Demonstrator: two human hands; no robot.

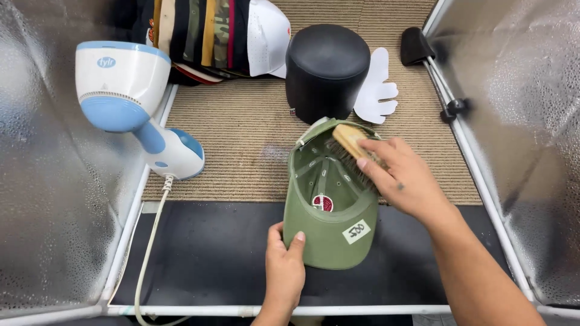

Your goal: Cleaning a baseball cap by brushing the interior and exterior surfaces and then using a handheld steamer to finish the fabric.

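two hands: left (284, 265) pinching green cap (329, 205) brim; right (405, 175) gripping wooden brush (350, 142) inside cap

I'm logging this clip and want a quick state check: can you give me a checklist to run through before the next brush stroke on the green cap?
1. Cap held steady: ok. The left hand pinches the brim of the green cap, thumb on top.
2. Brush in hand: ok. The right hand grips the wooden brush.
3. Bristles on the cap: ok. They rest at the cap's inner rim, far side.
4. Cap turned inside up: ok. The lining and a paper tag on the brim show.
5. Steamer out of the way: ok. It stands to the left, apart from the cap.
6. Steamer on or off: cannot tell.
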